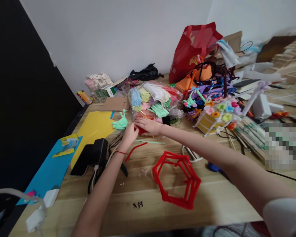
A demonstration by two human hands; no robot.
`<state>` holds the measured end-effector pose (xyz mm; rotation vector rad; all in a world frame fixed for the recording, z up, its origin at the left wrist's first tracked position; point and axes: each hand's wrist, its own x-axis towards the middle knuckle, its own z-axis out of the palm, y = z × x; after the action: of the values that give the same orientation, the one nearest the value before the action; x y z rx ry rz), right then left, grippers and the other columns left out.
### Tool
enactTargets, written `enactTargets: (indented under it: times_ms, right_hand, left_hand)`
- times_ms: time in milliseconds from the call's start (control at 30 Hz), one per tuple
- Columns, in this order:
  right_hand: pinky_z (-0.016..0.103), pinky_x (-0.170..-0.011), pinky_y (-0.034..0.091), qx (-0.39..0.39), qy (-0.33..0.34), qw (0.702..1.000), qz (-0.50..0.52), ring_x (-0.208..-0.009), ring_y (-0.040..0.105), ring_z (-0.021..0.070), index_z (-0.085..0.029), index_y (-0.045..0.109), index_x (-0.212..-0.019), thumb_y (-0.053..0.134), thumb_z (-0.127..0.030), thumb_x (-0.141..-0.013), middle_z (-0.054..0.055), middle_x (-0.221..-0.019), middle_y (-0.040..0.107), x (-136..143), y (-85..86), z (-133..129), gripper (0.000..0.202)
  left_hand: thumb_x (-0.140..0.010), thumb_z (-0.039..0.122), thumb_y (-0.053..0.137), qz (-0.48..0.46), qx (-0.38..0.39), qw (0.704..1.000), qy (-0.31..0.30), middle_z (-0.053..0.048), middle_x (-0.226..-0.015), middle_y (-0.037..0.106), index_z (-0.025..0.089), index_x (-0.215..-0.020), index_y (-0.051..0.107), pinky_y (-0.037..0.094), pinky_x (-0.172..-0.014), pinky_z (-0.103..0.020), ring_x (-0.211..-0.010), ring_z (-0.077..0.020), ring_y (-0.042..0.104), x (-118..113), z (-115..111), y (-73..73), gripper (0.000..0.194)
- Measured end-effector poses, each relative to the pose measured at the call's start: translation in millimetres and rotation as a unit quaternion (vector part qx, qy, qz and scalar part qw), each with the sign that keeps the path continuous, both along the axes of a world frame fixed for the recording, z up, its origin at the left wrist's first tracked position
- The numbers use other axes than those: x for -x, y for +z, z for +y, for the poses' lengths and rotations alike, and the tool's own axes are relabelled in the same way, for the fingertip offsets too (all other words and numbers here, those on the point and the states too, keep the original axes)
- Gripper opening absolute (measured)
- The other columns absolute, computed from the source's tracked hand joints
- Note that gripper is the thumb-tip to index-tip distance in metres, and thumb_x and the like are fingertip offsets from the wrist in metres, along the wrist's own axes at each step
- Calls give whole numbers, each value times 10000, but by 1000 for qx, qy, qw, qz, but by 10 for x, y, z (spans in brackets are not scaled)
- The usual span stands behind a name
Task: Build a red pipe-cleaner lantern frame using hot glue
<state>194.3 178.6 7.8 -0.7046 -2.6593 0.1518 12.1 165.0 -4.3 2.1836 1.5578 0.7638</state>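
Note:
At the front of a clear plastic bag of coloured pipe cleaners (159,93), my two hands meet over a red bundle (144,115). My left hand (130,133) is closed at the bundle's left end; what its fingers grip is hidden. Stretched out over the red bundle, the fingers of my right hand (148,126) lie close to the left hand's fingertips. A six-sided red pipe-cleaner frame (194,181) rests on the table nearer to me. One loose red pipe cleaner (135,149) and a pale green pipe cleaner (150,142) lie just below the hands.
Left of the hands are a green pipe-cleaner figure (120,122), yellow card (93,126), blue card (49,168) and a black device (93,154) with cables. Scissors (191,154) lie under my right forearm. A flower-covered basket (209,123) and a red bag (187,52) stand at right.

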Motion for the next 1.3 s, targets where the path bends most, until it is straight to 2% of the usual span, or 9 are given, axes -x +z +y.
enactTargets:
  times_ms: [67, 167, 367, 533, 667, 800, 933, 1067, 1300]
  right_hand:
    - [493, -1107, 304, -6, 2, 1000, -7, -1333, 392, 330, 17, 423, -1353, 582, -338, -877, 286, -1386, 451, 78, -146, 96, 615]
    - [495, -1089, 324, -11, 7, 1000, -17, -1318, 417, 300, -36, 439, -1349, 485, -384, -936, 257, -1376, 477, 99, -287, 179, 542]
    - [490, -1071, 344, -22, 8, 999, -22, -1328, 412, 279, -64, 436, -1353, 417, -406, -964, 242, -1385, 478, 92, -425, 238, 518]
    - [509, -1062, 348, -35, 9, 999, -22, -1321, 416, 288, -60, 440, -1340, 410, -403, -967, 245, -1377, 483, 76, -481, 245, 508]
    - [506, -1076, 333, -40, 17, 999, -20, -1330, 400, 292, -55, 445, -1330, 412, -401, -962, 242, -1377, 481, 56, -550, 250, 506]
    - [503, -1105, 293, -45, 24, 998, -22, -1351, 368, 305, -42, 439, -1340, 421, -393, -954, 242, -1396, 463, 69, -604, 256, 521]
    - [498, -1109, 295, -48, 26, 998, -23, -1358, 367, 291, -60, 426, -1359, 388, -392, -967, 230, -1412, 456, 79, -602, 262, 515]
    - [493, -1111, 300, -47, 24, 998, -19, -1354, 382, 280, -65, 420, -1368, 381, -400, -972, 229, -1425, 446, 65, -595, 273, 520]
    - [483, -1117, 301, -39, 24, 999, -2, -1361, 382, 282, -46, 401, -1389, 391, -410, -969, 247, -1438, 429, 39, -622, 283, 555]
  left_hand:
    - [-788, 169, 515, -8, -12, 1000, 9, -12, -648, 562, 217, -685, 479, 425, -677, -306, -671, -187, 556, 0, -34, -28, 119]
    - [-790, 177, 506, -20, -27, 999, 20, -7, -633, 538, 226, -663, 444, 420, -679, -310, -669, -190, 548, -10, -75, -60, 150]
    - [-776, 180, 505, -38, -27, 999, 21, -9, -642, 528, 226, -652, 430, 410, -687, -322, -651, -186, 529, -55, -108, -67, 152]
    - [-803, 250, 517, -69, 30, 997, -8, -24, -687, 593, 205, -702, 507, 449, -681, -319, -659, -178, 567, 28, -72, -67, 111]
    - [-811, 355, 528, -103, 110, 988, -43, -27, -688, 647, 184, -759, 574, 487, -627, -287, -651, -166, 616, 143, 15, -105, 185]
    - [-770, 357, 537, -129, 146, 980, -44, -21, -641, 648, 170, -722, 598, 488, -591, -269, -621, -160, 625, 204, 110, -172, 202]
    - [-685, 300, 585, -137, 106, 985, -1, 23, -514, 558, 184, -562, 539, 429, -566, -251, -543, -135, 532, 172, 119, -202, 175]
    - [-681, 280, 554, -143, 51, 987, 48, 45, -431, 438, 203, -459, 431, 359, -547, -250, -513, -125, 441, 77, 62, -189, 266]
    - [-725, 287, 485, -163, 20, 983, 84, 30, -452, 474, 204, -455, 444, 359, -552, -259, -517, -131, 445, -1, -28, -213, 286]
